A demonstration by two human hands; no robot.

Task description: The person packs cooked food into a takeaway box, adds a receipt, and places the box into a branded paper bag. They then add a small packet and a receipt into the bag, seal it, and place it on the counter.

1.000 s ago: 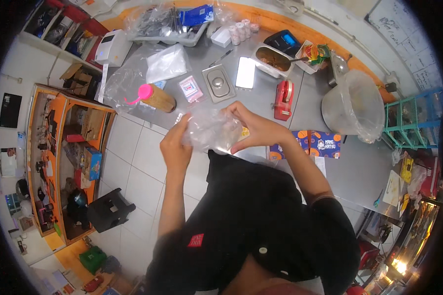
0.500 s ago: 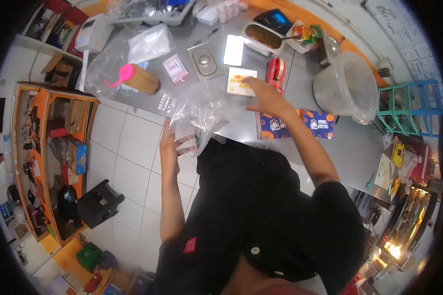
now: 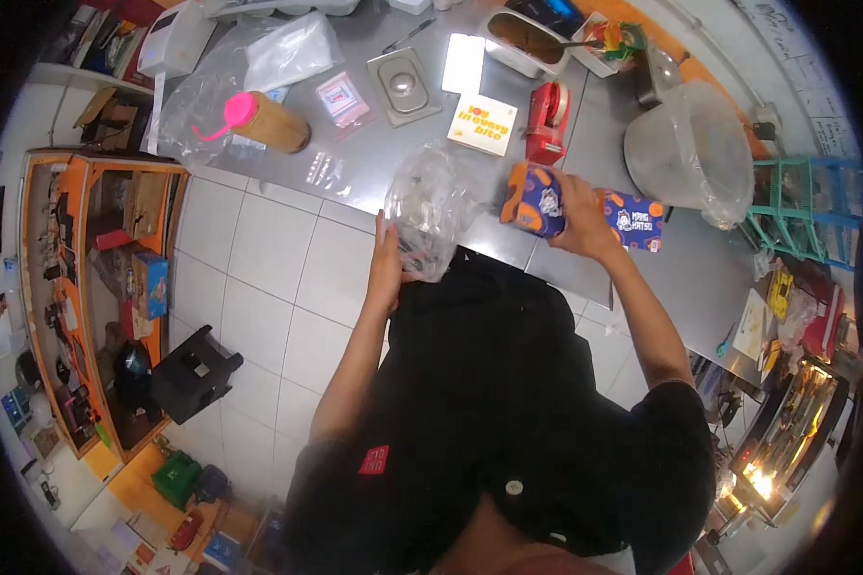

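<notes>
My left hand (image 3: 388, 268) is closed on a clear plastic bag (image 3: 431, 201), which hangs open and crinkled at the table's front edge. My right hand (image 3: 585, 218) grips a purple-and-orange printed food box (image 3: 535, 199), fingers over its top and side. A second purple-and-orange box (image 3: 635, 220) rests on the steel table just right of that hand. Beyond them lie a white square card with yellow print (image 3: 482, 125) and a red tape dispenser (image 3: 547, 125).
On the steel table (image 3: 355, 177) stand a steel lidded container (image 3: 405, 86), a sauce bottle with pink cap (image 3: 268, 123), small plastic sachets (image 3: 342, 101) and a sauce tray (image 3: 525, 43). A bag-lined bucket (image 3: 676, 158) stands at right. A black stool (image 3: 197, 374) is on the floor.
My right hand has come down from the white card and taken hold of the left printed box, lifting it upright. My left hand and the plastic bag have shifted right.
</notes>
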